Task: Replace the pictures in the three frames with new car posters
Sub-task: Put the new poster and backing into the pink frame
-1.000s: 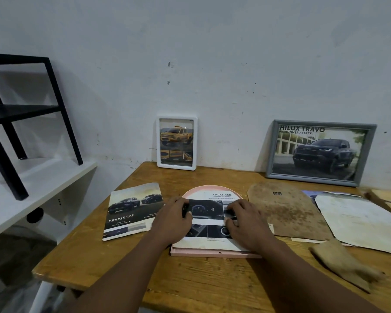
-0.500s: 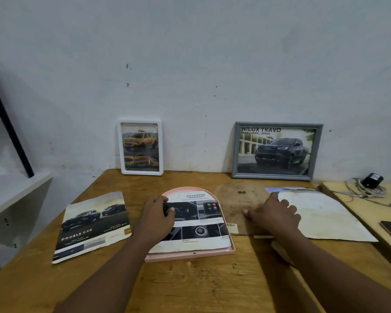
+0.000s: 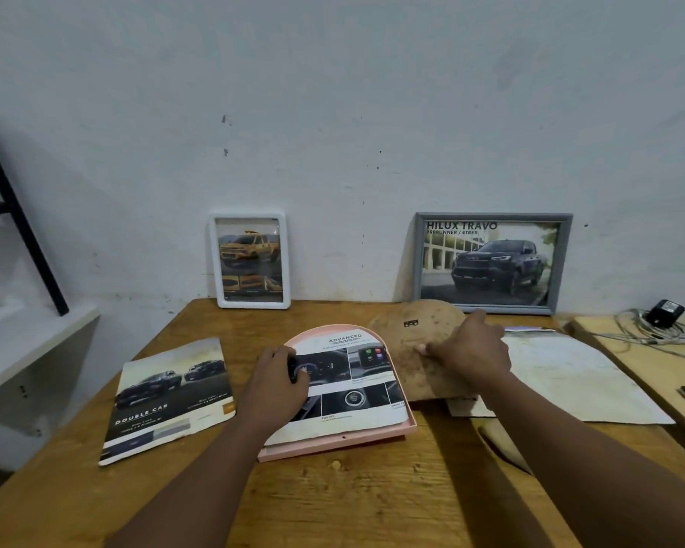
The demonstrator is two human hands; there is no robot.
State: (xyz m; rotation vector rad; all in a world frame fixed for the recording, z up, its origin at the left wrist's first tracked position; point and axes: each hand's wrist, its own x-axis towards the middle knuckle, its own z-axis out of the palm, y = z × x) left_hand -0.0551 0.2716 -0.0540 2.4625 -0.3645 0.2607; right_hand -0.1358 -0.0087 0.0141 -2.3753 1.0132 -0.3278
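**The right hand (image 3: 471, 354) grips the board beside the pink frame**

The right hand has its fingers curled over the right side of the brown arched board (image 3: 412, 338), thumb up at the top edge, fingertips on the face. The board stands tilted, its rounded top in front of the lower left corner of the grey frame (image 3: 491, 219). Its lower edge is low over the bench (image 3: 352, 496); I cannot tell whether it touches.

The left hand (image 3: 281, 383) lies palm down on the poster (image 3: 356, 373), fingers bent and pressing on its left half, holding nothing. That poster, headed "ADVANCED", lies in the pink frame (image 3: 333, 444), which is flat on the bench in the middle, arched end toward the wall (image 3: 333, 112). The board's left edge is just beside the frame's right side.

The white frame (image 3: 250, 219) leans upright on the wall behind, with a yellow truck picture in it. The grey frame leans to its right, showing a dark truck under "HILUX TRAVO".

A brochure (image 3: 167, 401) marked "DOUBLE CAB" lies left of the pink frame. A pale sheet (image 3: 570, 377) lies to the right, partly under the board. A brown piece (image 3: 503, 444) shows beside the right forearm. A cable (image 3: 649, 330) and adapter (image 3: 667, 310) sit on a side table (image 3: 649, 361) at far right. A white shelf (image 3: 28, 338) and black rack (image 3: 16, 231) stand at left.
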